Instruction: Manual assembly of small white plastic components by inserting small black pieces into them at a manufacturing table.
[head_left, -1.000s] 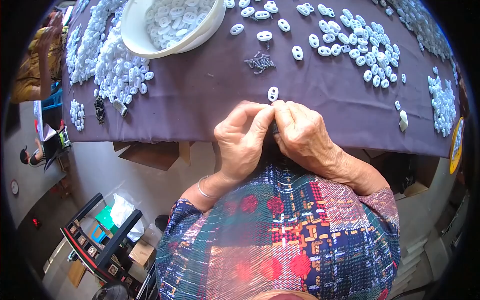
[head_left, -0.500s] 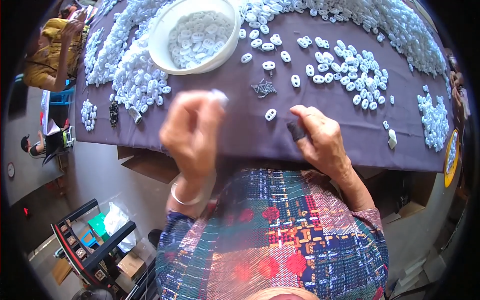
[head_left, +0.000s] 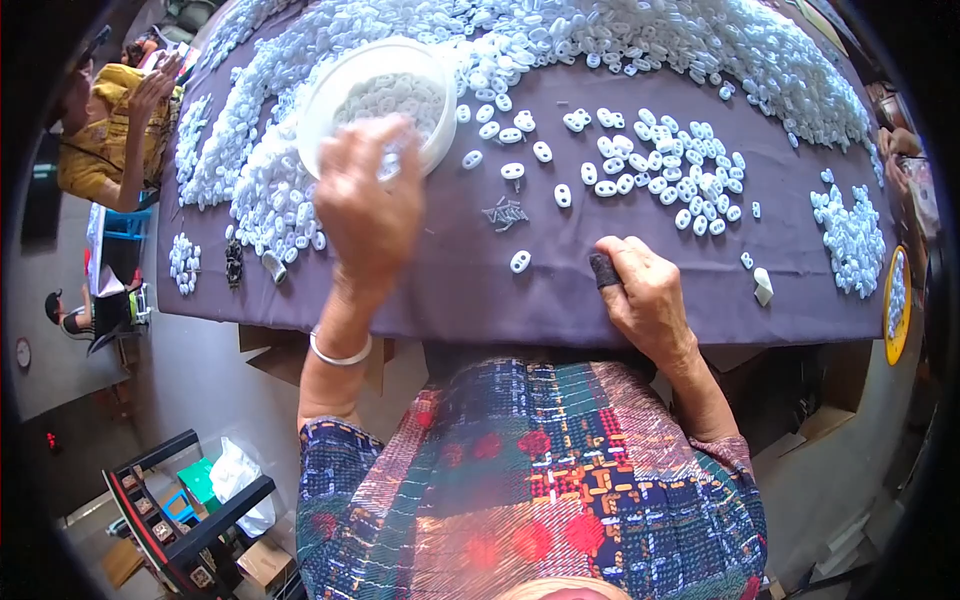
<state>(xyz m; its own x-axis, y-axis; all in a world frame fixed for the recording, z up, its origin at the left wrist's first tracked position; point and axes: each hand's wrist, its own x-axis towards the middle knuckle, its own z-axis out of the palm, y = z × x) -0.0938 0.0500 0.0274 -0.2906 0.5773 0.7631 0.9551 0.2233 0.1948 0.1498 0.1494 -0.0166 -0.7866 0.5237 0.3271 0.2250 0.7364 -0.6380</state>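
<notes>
My left hand (head_left: 368, 205), blurred by motion and with a bangle at its wrist, is over the near rim of a white plastic bowl (head_left: 318, 130). Its fingers are closed on a small white two-hole plastic piece (head_left: 389, 165). Inside the bowl lie many similar pieces. My right hand (head_left: 645, 292) rests near the table's front edge, fingers curled and a dark wrap round its thumb; whatever it may hold is hidden. Left of it lies a single white piece (head_left: 520, 262), with a small pile of grey screws (head_left: 505, 214) farther back.
Large heaps of white pieces (head_left: 650, 45) cover the back and left of the dark tablecloth (head_left: 470, 305). A loose cluster (head_left: 690, 185) lies right of the middle. A yellow tray (head_left: 904, 318) stands at the right edge. Another person in yellow (head_left: 110, 130) sits at the far left.
My left hand has moved away from me to the bowl, with the white piece at its fingers. My right hand stays curled near the table edge. The view has shifted slightly.
</notes>
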